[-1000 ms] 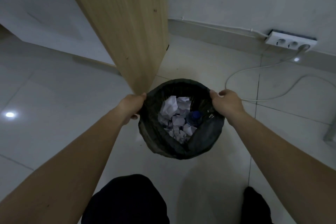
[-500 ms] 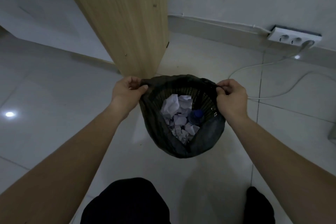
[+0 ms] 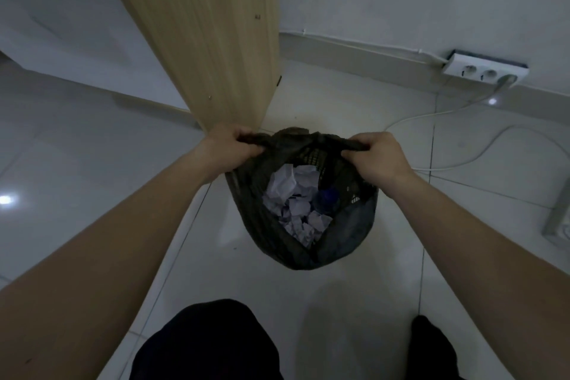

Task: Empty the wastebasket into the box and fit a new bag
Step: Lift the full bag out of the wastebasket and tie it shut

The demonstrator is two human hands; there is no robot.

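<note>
A black mesh wastebasket [image 3: 317, 157] lined with a dark plastic bag [image 3: 348, 237] stands on the white tiled floor just in front of me. Inside lie several crumpled white papers [image 3: 293, 194] and a blue bottle [image 3: 327, 197]. My left hand [image 3: 229, 145] is closed on the bag's rim at the left side. At the right side my right hand [image 3: 377, 160] grips the rim the same way. The bag's edges are bunched up in both fists. No box is in view.
A light wooden panel [image 3: 209, 40] stands just behind the basket on the left. A white power strip [image 3: 484, 71] sits by the wall at the right, and its cable [image 3: 462, 157] loops over the floor. My dark-clothed legs [image 3: 209, 345] show at the bottom.
Both hands went from resting on the basket's rim to gripping the bag's edge. They have pulled the edges up and bunched them.
</note>
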